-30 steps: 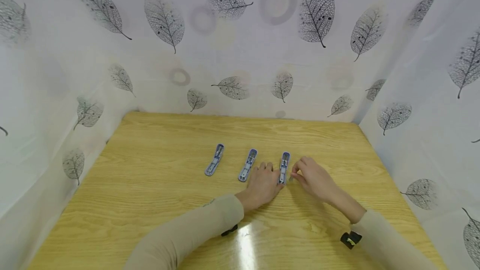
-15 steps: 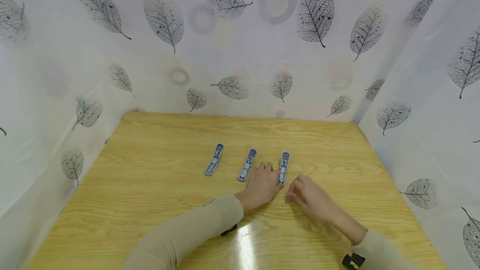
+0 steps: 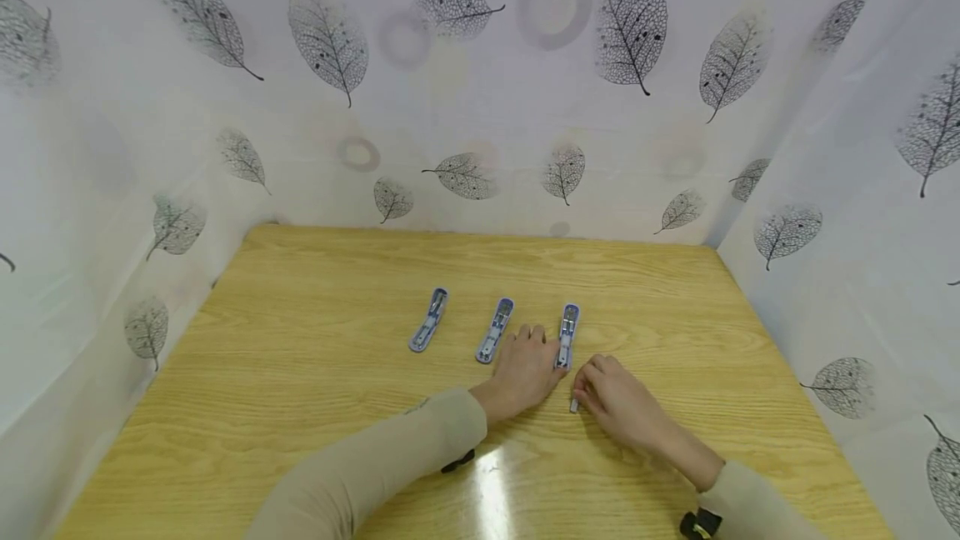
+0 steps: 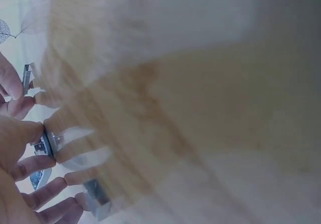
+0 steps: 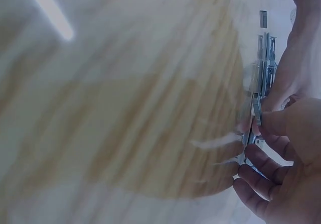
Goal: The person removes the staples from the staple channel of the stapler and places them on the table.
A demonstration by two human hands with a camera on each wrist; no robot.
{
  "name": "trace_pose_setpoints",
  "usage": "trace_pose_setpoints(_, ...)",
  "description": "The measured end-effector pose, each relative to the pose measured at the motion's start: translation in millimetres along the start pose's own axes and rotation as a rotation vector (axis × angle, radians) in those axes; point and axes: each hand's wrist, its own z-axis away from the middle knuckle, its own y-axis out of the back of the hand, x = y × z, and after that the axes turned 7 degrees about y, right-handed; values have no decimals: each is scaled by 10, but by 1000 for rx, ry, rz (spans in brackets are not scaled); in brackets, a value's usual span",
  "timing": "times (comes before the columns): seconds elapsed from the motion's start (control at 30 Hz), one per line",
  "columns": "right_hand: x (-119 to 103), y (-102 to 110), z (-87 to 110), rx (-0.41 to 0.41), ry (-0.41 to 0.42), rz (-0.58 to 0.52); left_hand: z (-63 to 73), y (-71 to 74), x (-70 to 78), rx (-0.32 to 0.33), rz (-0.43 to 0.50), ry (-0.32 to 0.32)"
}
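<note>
Three blue-grey staplers lie opened up on the wooden table in the head view: a left one (image 3: 428, 321), a middle one (image 3: 496, 329) and a right one (image 3: 569, 325). My left hand (image 3: 525, 371) rests on the table and pinches the near end of the right stapler between thumb and index finger. Just to the right and nearer the front, my right hand (image 3: 624, 405) pinches a small silvery strip of staples (image 3: 574, 407) between thumb and fingertips. The strip (image 4: 26, 77) also shows in the left wrist view, apart from the stapler.
A wooden table (image 3: 315, 290) carries everything. White curtains (image 3: 480, 107) printed with leaves stand along its back and both sides. A bright reflection lies on the table near the front.
My right hand has moved nearer the front, away from beside the right stapler, with the strip of staples in its fingertips. The left hand and the staplers have stayed put.
</note>
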Motion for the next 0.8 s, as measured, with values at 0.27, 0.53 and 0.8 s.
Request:
trace_pose_setpoints(0.27,56,2,24,31,-42,-19,-11,-1,-92,-35,82,-51)
trace_pose_setpoints(0.53,222,168,41,136,-13,66,126,260,-414,9,189,-182)
trace_pose_setpoints(0.8,457,391,7,245,34,131,297,475,-1027,76,308,-295)
